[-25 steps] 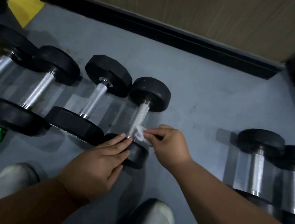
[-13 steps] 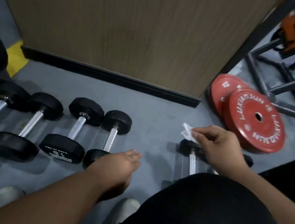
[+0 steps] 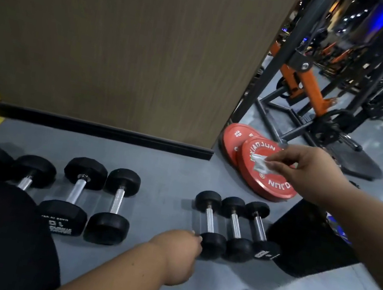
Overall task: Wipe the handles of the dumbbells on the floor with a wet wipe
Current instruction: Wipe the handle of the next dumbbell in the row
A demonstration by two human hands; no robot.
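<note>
Beside the three small dumbbells on the floor, our left hand reached, grip unclear, while our right hand pinched the wet wipe aloft, due next on a handle.

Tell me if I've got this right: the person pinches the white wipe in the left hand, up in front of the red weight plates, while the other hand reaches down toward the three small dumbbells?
Not quite: the head view shows the wipe pinched in the right hand, in front of the red weight plates. It is the left hand that reaches down toward the three small dumbbells.
</note>
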